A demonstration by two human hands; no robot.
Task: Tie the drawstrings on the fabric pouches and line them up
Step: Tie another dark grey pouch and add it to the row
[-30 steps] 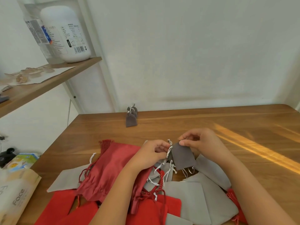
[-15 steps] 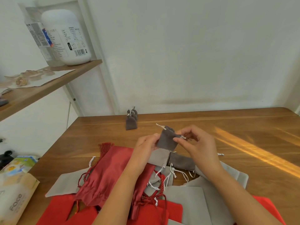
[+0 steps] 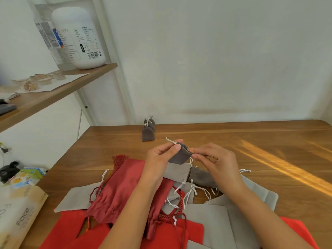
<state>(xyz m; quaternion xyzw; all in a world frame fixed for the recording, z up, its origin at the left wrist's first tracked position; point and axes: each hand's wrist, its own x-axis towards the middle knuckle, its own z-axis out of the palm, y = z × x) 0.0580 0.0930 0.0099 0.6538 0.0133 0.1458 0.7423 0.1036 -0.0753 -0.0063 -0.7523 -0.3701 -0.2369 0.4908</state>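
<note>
Wooden table (image 3: pixel 233 133), pouches (image 3: pixel 125 186) along near edge

Home room: wooden table (image 3: pixel 233 137), wall shelf (image 3: pixel 53 94)

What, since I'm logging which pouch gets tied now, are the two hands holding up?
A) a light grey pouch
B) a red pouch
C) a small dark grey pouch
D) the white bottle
C: the left hand and the right hand both pinch the small dark grey pouch, with its white drawstring sticking out at the top.
</note>
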